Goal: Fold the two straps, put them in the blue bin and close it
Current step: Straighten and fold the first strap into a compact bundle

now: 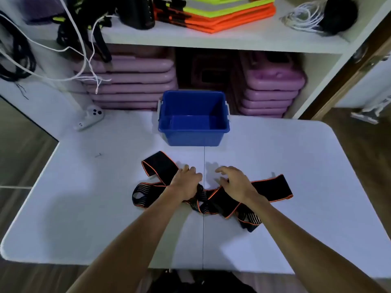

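Two black straps with orange edges lie tangled on the white table [296,157]. The left strap [157,167] loops to the left. The right strap [273,187] stretches to the right. My left hand [186,182] is closed around the left strap near the middle of the tangle. My right hand [234,181] hovers over the right strap with fingers spread, holding nothing that I can see. The blue bin [193,119] stands open and empty at the table's far edge, beyond both hands. No lid is in view.
A white game controller [90,118] lies at the far left. A small screw-like bit [98,155] sits on the table left of the straps. Shelves behind hold stacked purple cases [131,81], folded orange and yellow vests [222,13] and white cords [88,60].
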`<move>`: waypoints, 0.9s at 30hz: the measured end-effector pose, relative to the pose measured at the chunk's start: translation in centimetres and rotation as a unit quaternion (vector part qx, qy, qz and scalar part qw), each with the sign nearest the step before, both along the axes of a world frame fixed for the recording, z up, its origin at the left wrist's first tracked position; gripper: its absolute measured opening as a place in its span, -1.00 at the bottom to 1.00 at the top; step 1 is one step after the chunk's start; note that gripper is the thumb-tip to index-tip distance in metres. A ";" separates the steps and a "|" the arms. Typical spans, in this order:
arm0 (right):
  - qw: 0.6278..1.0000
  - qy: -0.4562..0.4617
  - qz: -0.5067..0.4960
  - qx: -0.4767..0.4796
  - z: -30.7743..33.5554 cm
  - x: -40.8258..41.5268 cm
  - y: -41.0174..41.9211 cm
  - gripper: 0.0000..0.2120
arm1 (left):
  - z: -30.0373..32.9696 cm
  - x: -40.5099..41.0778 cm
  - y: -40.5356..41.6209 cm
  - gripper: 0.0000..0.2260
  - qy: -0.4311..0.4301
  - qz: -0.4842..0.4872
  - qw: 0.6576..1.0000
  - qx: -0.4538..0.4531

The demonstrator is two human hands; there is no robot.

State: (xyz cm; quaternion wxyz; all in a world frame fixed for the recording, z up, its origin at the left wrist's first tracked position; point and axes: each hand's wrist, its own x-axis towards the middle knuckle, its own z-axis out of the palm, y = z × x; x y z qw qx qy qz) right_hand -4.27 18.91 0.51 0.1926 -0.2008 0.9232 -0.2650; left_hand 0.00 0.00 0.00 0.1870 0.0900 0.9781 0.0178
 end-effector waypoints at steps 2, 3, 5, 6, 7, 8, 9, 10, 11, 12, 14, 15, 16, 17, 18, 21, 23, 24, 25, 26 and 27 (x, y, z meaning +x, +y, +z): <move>1.000 -0.011 0.006 -0.019 -0.3 -0.9 0.0 -0.74 | 0.4 -0.4 -0.3 -0.72 -0.009 0.037 0.999 0.032; 1.000 -0.015 0.013 -0.019 -0.6 -1.2 0.0 -0.75 | 0.6 -0.5 -0.7 -0.76 -0.002 0.052 0.996 0.066; 0.999 -0.032 0.017 -0.020 -0.7 -1.6 -0.5 -0.75 | 1.6 -0.8 -1.9 -0.83 0.050 0.072 0.984 0.157; 0.999 -0.039 0.017 -0.024 -0.8 -1.7 -0.8 -0.74 | 2.3 -0.8 -2.3 -0.86 0.088 0.071 0.973 0.201; 0.999 -0.041 0.017 -0.030 -0.9 -1.9 -1.1 -0.74 | 3.2 -0.7 -2.9 -0.87 0.118 0.078 0.959 0.247; 0.998 -0.041 0.021 -0.038 -0.8 -2.0 -1.6 -0.73 | 4.2 -0.8 -3.5 -0.88 0.141 0.087 0.941 0.297; 0.998 -0.040 0.026 -0.049 -0.8 -2.2 -2.1 -0.71 | 5.3 -0.7 -4.3 -0.86 0.146 0.100 0.920 0.348; 0.997 -0.039 0.035 -0.059 -0.6 -2.3 -2.8 -0.68 | 6.3 -0.5 -5.1 -0.84 0.142 0.116 0.897 0.402; 0.996 -0.041 0.043 -0.067 -0.3 -2.4 -3.5 -0.64 | 7.2 -0.2 -6.1 -0.80 0.129 0.137 0.873 0.450; 0.995 -0.046 0.052 -0.074 0.0 -2.3 -4.4 -0.59 | 7.8 0.1 -7.1 -0.77 0.111 0.159 0.848 0.494; 0.992 -0.063 0.067 -0.090 0.2 -2.3 -6.3 -0.45 | 8.6 1.2 -9.5 -0.78 0.073 0.213 0.780 0.584; 0.990 -0.075 0.075 -0.094 0.2 -2.2 -7.3 -0.37 | 8.6 1.9 -10.8 -0.86 0.049 0.238 0.722 0.648; 0.988 -0.087 0.086 -0.093 0.2 -2.1 -8.3 -0.31 | 8.5 2.6 -12.3 -0.95 0.020 0.261 0.656 0.708; 0.986 -0.096 0.098 -0.090 0.1 -1.9 -9.4 -0.27 | 8.1 3.2 -13.9 -0.94 -0.003 0.287 0.588 0.756; 0.985 -0.102 0.109 -0.086 0.0 -1.7 -10.4 -0.25 | 7.6 3.8 -15.6 -0.91 -0.020 0.315 0.533 0.785; 0.984 -0.106 0.129 -0.063 -0.6 -1.2 -13.5 -0.26 | 5.2 6.0 -20.6 -0.93 -0.018 0.385 0.382 0.840; 0.985 -0.099 0.134 -0.042 -1.1 -0.9 -15.4 -0.29 | 3.4 8.0 -23.2 -0.69 -0.004 0.429 0.337 0.838; 0.986 -0.097 0.131 -0.031 -1.2 -0.8 -16.4 -0.31 | 2.6 9.1 -24.4 -0.63 0.005 0.465 0.333 0.821; 0.987 -0.095 0.125 -0.024 -1.4 -0.8 -17.2 -0.32 | 1.8 9.9 -25.3 -0.67 0.015 0.507 0.333 0.794; 0.988 -0.092 0.120 -0.015 -1.5 -0.7 -17.9 -0.34 | 1.1 10.6 -26.0 -0.74 0.022 0.548 0.338 0.764; 0.989 -0.085 0.121 -0.007 -1.8 -0.7 -18.4 -0.36 | 0.3 11.1 -26.6 -0.77 0.026 0.585 0.349 0.732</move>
